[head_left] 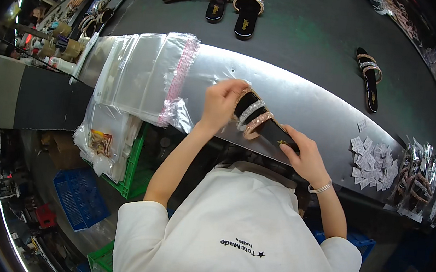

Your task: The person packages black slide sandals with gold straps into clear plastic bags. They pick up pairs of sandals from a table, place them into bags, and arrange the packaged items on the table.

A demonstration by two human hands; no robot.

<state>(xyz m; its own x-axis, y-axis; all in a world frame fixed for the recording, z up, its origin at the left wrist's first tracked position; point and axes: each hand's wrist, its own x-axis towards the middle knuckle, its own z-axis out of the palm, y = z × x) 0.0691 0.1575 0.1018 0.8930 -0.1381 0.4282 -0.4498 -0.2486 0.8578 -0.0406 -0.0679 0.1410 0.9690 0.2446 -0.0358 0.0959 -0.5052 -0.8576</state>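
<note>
Person at a metal counter holding a black sandal in both hands.

The left hand (pixel 223 102) grips the toe end of the sandal (pixel 259 120), at its glittering straps; the right hand (pixel 304 156) holds the heel end. The sandal sits tilted just above the counter (pixel 305 100). A stack of clear bags (pixel 145 74) lies to the left, small white packets (pixel 373 161) to the right. More sandals (pixel 236 4) rest on the dark belt (pixel 311 35) beyond, one single (pixel 369 77) apart.

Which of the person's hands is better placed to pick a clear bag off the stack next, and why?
Probably the left hand: it grips the sandal at its toe end, nearer the stack of clear bags. The right hand holds the heel, farther away.
</note>
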